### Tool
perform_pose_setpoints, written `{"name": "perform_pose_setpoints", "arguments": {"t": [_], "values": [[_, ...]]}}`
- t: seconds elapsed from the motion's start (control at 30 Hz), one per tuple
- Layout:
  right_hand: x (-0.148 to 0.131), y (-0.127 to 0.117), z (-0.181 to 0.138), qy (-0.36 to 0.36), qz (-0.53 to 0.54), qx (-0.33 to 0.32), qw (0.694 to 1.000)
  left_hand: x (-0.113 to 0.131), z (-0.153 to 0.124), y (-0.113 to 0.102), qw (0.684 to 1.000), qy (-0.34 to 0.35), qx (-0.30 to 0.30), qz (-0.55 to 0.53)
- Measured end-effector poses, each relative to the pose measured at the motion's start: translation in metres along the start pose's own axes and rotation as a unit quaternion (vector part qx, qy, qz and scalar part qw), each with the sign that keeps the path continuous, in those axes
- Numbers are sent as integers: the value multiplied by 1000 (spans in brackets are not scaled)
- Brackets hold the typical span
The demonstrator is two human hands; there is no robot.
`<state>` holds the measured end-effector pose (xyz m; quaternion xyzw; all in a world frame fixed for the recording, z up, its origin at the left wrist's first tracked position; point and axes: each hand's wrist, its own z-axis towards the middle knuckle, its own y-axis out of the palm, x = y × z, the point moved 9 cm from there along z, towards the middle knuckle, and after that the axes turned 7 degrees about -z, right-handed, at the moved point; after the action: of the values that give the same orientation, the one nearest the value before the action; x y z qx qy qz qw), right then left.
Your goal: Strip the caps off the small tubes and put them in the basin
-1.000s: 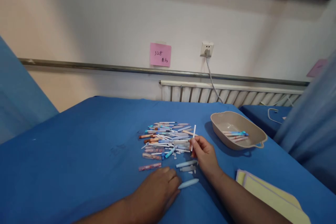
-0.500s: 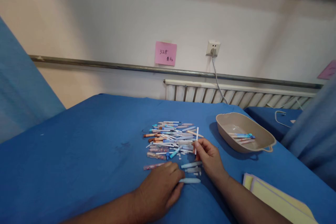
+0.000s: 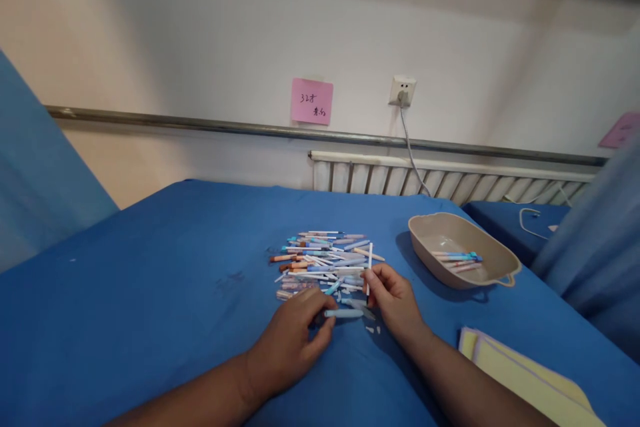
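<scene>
My left hand [image 3: 295,330] is closed, thumb and fingers pinching a light-blue pen barrel [image 3: 346,313] that points to the right. Between the thumb and fingers of my right hand [image 3: 399,297] is a thin white pen refill [image 3: 370,257], held upright with its dark tip down. Just beyond both hands spreads a pile of pen parts [image 3: 320,265]: white refills, bluish barrels and brown or blue ends. Small whitish bits [image 3: 370,329] lie on the blue cloth below the barrel. My left hand hides part of the pile's near edge.
To the right stands a beige basin [image 3: 500,273] with several assembled-looking pens [image 3: 457,257] inside. A folded yellow cloth [image 3: 525,373] lies near my right forearm. Behind the blue-covered surface [image 3: 200,233] are a radiator [image 3: 360,177] and a plugged-in socket [image 3: 403,90]. Blue curtains hang at both sides.
My left hand has lifted from the cloth and moved up toward the pile with the light-blue barrel. My right hand keeps the refill upright, nearly in place.
</scene>
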<state>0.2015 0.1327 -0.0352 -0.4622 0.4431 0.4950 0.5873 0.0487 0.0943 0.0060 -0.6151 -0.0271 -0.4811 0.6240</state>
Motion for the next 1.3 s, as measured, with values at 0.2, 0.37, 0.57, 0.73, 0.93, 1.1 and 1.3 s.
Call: {"name": "perform_pose_setpoints", "arguments": {"t": [0.2, 0.37, 0.57, 0.73, 0.93, 1.1, 1.3], "values": [[-1, 2, 1, 1, 6, -5, 1000, -3, 2, -5, 1000, -17, 16, -21], [1, 3, 1, 5, 1, -13, 1000, -8, 8, -13, 999, 2, 28, 36], [1, 4, 0, 7, -9, -20, 1000, -20, 13, -14, 994, -14, 8, 111], [1, 4, 0, -1, -12, -20, 1000, -3, 9, -3, 994, -2, -44, 96], [1, 4, 0, -7, -11, -19, 1000, -1, 8, -1, 993, 16, -58, 98], [0, 5, 0, -5, -15, -20, 1000, -17, 13, -10, 991, 9, 1, 135], [1, 5, 0, -5, -12, -22, 1000, -27, 14, -10, 986, -21, -3, 166]]}}
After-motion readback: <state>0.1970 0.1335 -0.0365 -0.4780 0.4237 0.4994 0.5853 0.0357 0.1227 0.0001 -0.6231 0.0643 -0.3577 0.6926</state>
